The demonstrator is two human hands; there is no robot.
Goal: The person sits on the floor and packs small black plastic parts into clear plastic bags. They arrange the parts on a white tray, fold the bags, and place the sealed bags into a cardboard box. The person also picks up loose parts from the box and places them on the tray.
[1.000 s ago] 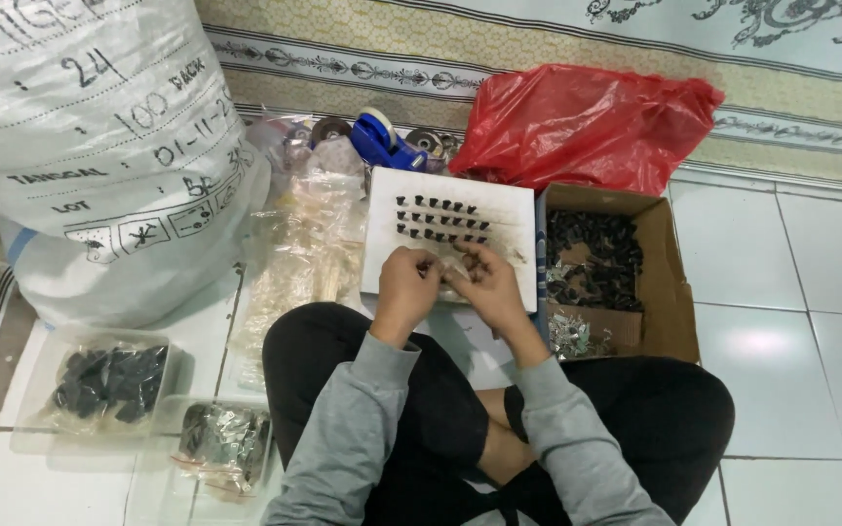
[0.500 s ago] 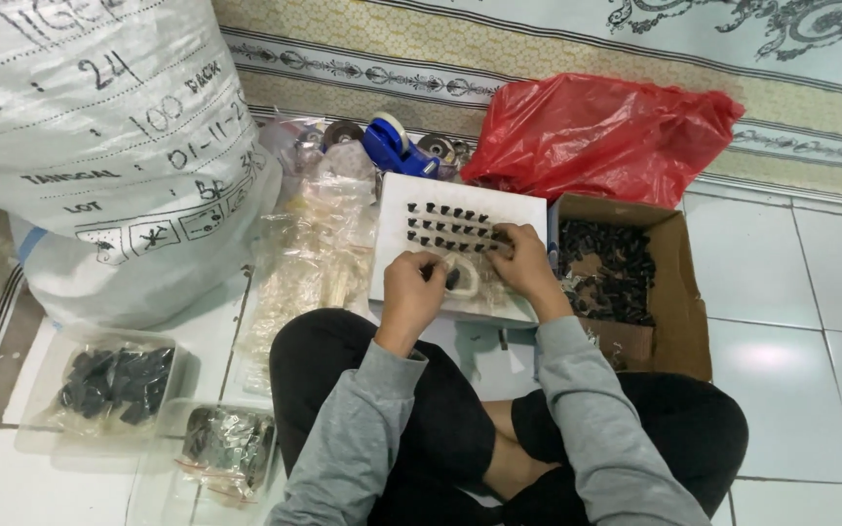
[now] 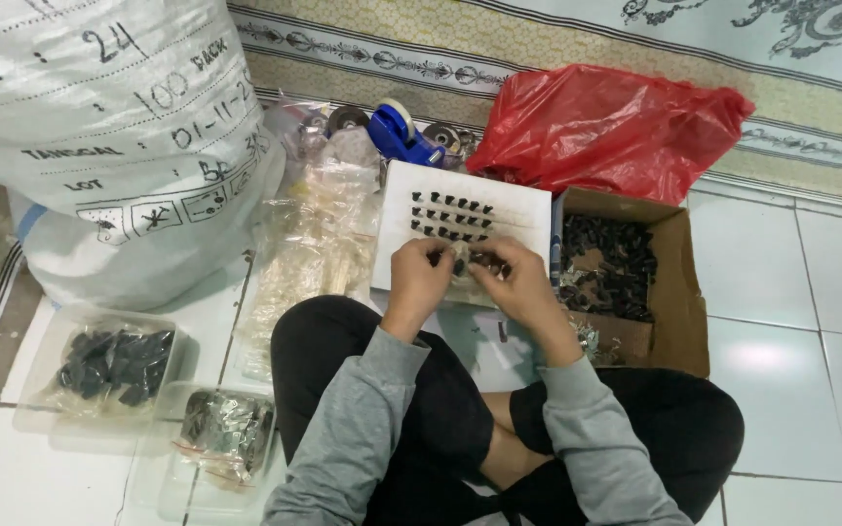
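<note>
1. Your left hand [image 3: 419,278] is curled, fingertips pinched on a small part [image 3: 461,259] held between both hands.
2. Your right hand [image 3: 516,282] is curled the same way, thumb and fingers closed on that part from the 3 o'clock side. The two hands nearly touch. What the part is, you cannot tell; it is too small and half hidden.
3. The part sits above the near edge of the white board [image 3: 518,206], which lies at 12 o'clock from your hands.
4. On the board stand rows of small black pieces [image 3: 451,216], upright, grouped toward its left half. The right half is bare.
5. At 3 o'clock from the hands, touching the board's right edge, is an open cardboard box [image 3: 676,292] with loose black pieces [image 3: 608,265] heaped inside.
6. At 1 o'clock, beyond the box, lies a crumpled red bag [image 3: 606,127].
7. At 12 o'clock, past the board, is a blue tape dispenser [image 3: 399,133].
8. At 10 o'clock, a pile of clear bags [image 3: 319,244] lies beside the board.
9. Farther at 10 o'clock, a big white sack [image 3: 99,136] stands.
10. At 8 o'clock, two clear trays: one [image 3: 46,336] holds black pieces, the nearer one [image 3: 163,468] shiny metal bits.
</note>
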